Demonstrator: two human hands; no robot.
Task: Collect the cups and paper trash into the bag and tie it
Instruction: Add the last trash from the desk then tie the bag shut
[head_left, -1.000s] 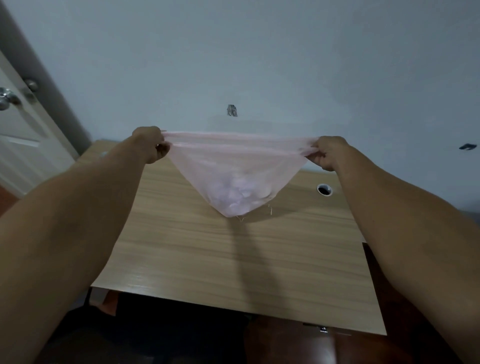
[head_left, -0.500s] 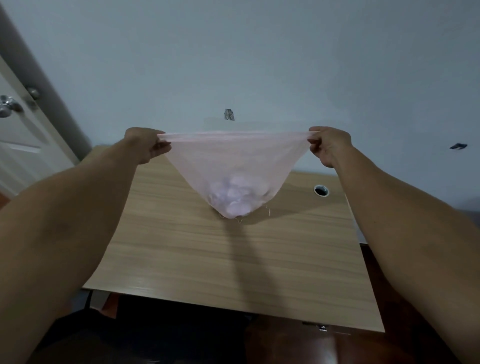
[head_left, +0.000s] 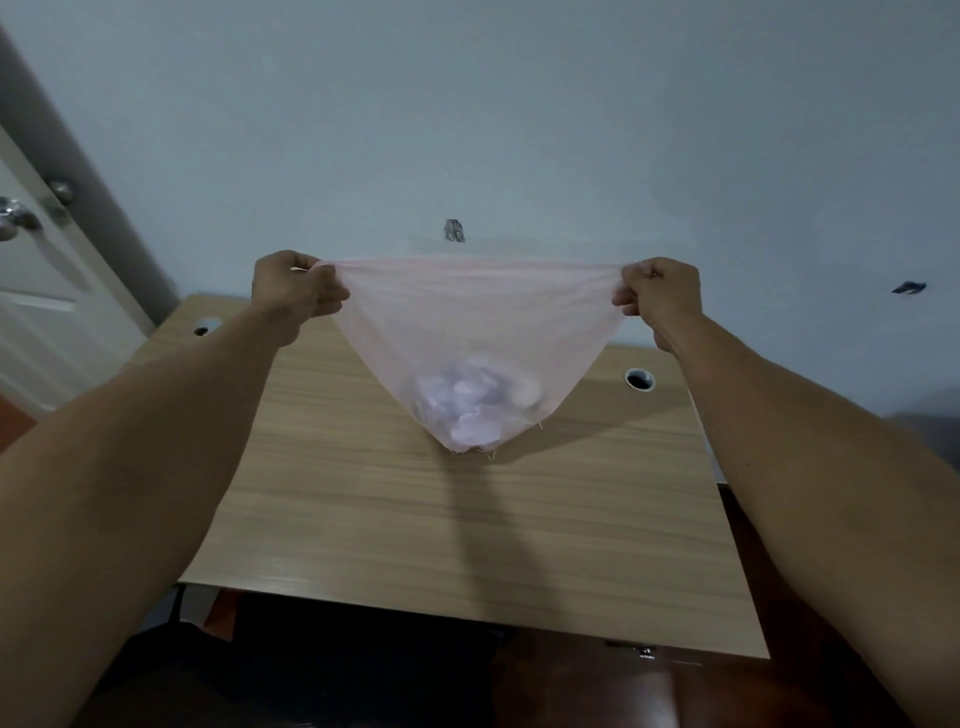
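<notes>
Thin pink plastic bag (head_left: 470, 322) held up above the wooden desk (head_left: 597, 519), pulled wide into an inverted triangle, mouth edge taut between both hands. Left hand (head_left: 296, 286) clenched on the left corner of the rim, right hand (head_left: 660, 296) clenched on the right corner; fingertips mostly curled out of sight behind the plastic. Pale crumpled contents (head_left: 475, 402) bunched in the bottom tip, seen only through the film: whitish-lilac lumps, can't separate cups from paper. Tip hanging just over the desk top, contact not clear; dark shadow running from it toward the near edge. Not tied, rim spread flat.

Two round cable grommets in the desk, one far left (head_left: 202, 330), one far right (head_left: 640, 379). Pale blue wall (head_left: 519, 104) behind, with a small dark scrap (head_left: 454, 230) stuck above the bag and another mark (head_left: 909, 287) far right, neither legible. White door with metal knob (head_left: 18, 218) cut off at left edge. Under-desk area dark, detail lost. No readable writing or brand anywhere.
</notes>
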